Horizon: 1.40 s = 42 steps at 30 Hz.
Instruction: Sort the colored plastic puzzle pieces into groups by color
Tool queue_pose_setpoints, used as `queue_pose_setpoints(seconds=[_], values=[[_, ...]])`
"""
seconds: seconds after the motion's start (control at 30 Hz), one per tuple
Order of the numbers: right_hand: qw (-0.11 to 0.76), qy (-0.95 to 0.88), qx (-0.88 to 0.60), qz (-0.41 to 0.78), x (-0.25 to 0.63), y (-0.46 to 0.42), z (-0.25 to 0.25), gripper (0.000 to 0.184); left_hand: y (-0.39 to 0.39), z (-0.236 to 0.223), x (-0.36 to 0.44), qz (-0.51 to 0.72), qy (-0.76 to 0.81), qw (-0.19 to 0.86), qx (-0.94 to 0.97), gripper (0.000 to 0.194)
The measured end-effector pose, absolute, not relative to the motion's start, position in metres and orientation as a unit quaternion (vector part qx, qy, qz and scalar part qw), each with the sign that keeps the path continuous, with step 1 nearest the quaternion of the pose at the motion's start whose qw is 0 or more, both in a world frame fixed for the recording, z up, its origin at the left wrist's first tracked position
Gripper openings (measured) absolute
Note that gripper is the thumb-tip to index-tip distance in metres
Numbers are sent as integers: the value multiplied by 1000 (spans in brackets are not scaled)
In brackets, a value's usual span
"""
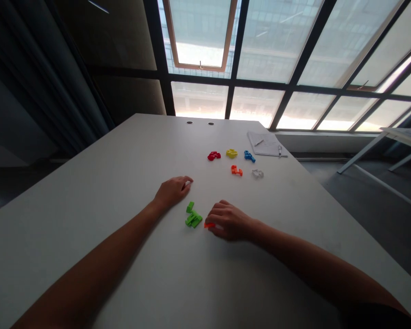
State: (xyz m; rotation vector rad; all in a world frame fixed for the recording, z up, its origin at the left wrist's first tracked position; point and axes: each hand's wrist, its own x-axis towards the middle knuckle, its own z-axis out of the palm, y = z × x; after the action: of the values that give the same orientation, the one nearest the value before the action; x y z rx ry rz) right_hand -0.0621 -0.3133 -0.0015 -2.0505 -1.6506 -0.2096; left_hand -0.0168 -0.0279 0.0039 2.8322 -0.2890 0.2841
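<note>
My right hand (pixel 228 220) is closed on a small orange plastic piece (pixel 209 225), low over the white table. Most of that piece is hidden by the fingers. Just left of it lies a little heap of bright green plastic pieces (pixel 193 219), with one green piece sticking out at its top. My left hand (pixel 174 189) rests on the tabletop above and left of the green heap. Its index finger points forward, apart from the thumb, and nothing shows between them.
Farther back on the table (pixel 130 169) lie red pieces (pixel 214 156), yellow pieces (pixel 231 153), blue pieces (pixel 250 156), orange pieces (pixel 236 170) and white pieces (pixel 258 173). Paper sheets (pixel 269 145) with pens lie near the right edge. Windows stand behind.
</note>
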Motion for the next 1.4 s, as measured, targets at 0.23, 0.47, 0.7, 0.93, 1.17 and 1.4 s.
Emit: queue_pose_setpoints(seconds=[0.23,0.47,0.7,0.93,1.17,1.4], values=[[228,-550,-802,-56,-25,-349,6,25,-28,4,-18,92,-99,138,981,36],[256,-462,-841,-112,0,-373,4,22,-26,2,-16,96,-102,141,980,36],[194,-423,-881,-81,-7,-365,-1,24,-27,2,-17,92,-97,137,981,35],[205,-341,-908,-128,12,-382,-1,15,-27,2,-17,92,-97,138,981,35],[185,-237,-938,-175,33,-404,-2,18,-25,-2,-14,98,-98,137,981,36],[147,-241,-950,-130,30,-392,-3,17,-25,-2,-14,97,-103,136,981,35]])
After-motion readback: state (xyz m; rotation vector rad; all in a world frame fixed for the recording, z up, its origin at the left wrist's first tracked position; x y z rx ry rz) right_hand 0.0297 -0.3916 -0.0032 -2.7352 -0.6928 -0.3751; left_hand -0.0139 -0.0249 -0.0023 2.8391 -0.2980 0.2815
